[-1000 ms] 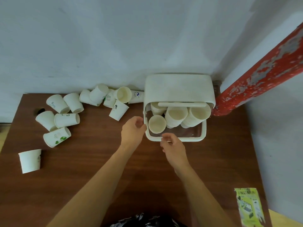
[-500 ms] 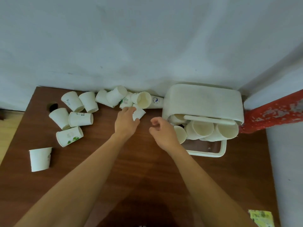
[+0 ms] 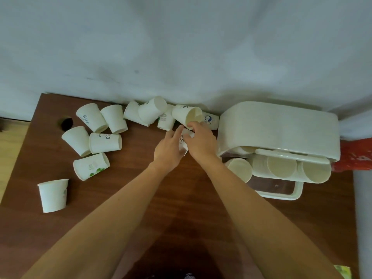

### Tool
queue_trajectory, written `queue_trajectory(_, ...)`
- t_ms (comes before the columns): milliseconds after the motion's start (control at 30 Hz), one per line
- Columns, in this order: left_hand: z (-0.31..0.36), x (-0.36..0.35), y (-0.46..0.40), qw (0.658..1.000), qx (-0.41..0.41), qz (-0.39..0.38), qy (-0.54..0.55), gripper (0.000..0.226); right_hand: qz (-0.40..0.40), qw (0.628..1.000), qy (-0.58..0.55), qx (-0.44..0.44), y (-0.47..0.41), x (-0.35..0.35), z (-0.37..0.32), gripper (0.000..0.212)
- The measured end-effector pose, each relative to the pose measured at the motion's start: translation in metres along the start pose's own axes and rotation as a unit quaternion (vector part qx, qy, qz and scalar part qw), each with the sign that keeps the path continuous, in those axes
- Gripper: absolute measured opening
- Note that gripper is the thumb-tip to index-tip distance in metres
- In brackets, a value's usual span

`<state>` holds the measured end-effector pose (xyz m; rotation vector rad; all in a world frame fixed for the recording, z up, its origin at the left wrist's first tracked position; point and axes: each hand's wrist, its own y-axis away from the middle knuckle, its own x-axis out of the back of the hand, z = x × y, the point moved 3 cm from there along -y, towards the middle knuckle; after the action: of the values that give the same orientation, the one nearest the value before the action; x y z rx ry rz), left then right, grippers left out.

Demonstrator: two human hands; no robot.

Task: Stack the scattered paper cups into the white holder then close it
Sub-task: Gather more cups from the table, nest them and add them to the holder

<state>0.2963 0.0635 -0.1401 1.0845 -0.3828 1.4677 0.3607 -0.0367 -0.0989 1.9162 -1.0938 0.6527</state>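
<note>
Bare brown table [image 3: 181, 228] lies nearest, with one cup upright [image 3: 53, 195] by its left edge. Mid-table, the left hand [image 3: 168, 150] and right hand [image 3: 201, 142] curl together round a printed cup [image 3: 184, 140]. Beyond them scattered cups [image 3: 112, 121] crowd the wall edge, and the white holder [image 3: 278, 129] stands open on the right, holding stacked cups [image 3: 281, 169].

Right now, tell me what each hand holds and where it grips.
Both hands meet on one small paper cup lying on the table: the left hand grips its side, the right hand covers its upper end near the rim.
</note>
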Motion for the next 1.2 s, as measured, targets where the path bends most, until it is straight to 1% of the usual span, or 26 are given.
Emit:
queue_trajectory(100, -0.005, 0.0, 0.004, 1.0, -0.001, -0.012, -0.012, 0.079, 0.028, 0.999, 0.037, -0.004, -0.007, -0.005, -0.004, 0.02)
queue_trajectory(233, -0.011, 0.0, 0.016, 0.999, 0.019, -0.038, -0.008, 0.08, 0.061, 0.997, 0.035, 0.005, -0.004, -0.007, -0.007, 0.021)
queue_trajectory(333, -0.014, -0.001, 0.035, 0.997, 0.048, -0.044, 0.03, 0.065, 0.092, 0.996, -0.005, 0.005, 0.015, -0.002, -0.007, 0.02)
queue_trajectory(467, -0.016, 0.003, 0.067, 0.995, 0.063, 0.014, 0.075, 0.036, 0.13, 0.984, -0.118, 0.005, 0.064, 0.012, -0.001, 0.012)
queue_trajectory(600, -0.009, 0.011, 0.105, 0.989, 0.079, 0.047, 0.12, 0.023, 0.146, 0.973, -0.176, -0.016, 0.116, 0.03, 0.019, 0.019)
queue_trajectory(700, 0.005, 0.016, 0.135, 0.986, 0.054, 0.074, 0.138, 0.02, 0.163, 0.97, -0.176, -0.03, 0.15, 0.044, 0.044, 0.023)
queue_trajectory(833, 0.033, 0.02, 0.16, 0.983, -0.005, 0.109, 0.149, 0.018, 0.217, 0.964, -0.155, 0.011, 0.178, 0.064, 0.077, 0.022)
queue_trajectory(933, 0.053, 0.027, 0.167, 0.98, -0.015, 0.122, 0.155, 0.022, 0.243, 0.958, -0.145, 0.042, 0.188, 0.076, 0.094, 0.019)
queue_trajectory(1067, 0.072, 0.034, 0.173, 0.982, -0.004, 0.123, 0.146, 0.027, 0.245, 0.947, -0.203, 0.044, 0.197, 0.086, 0.114, 0.018)
queue_trajectory(1100, 0.076, 0.035, 0.174, 0.981, -0.005, 0.126, 0.146, 0.027, 0.249, 0.947, -0.196, 0.05, 0.199, 0.088, 0.118, 0.018)
queue_trajectory(1200, 0.089, 0.036, 0.181, 0.98, -0.018, 0.141, 0.139, 0.025, 0.268, 0.953, -0.126, 0.07, 0.203, 0.088, 0.126, 0.018)
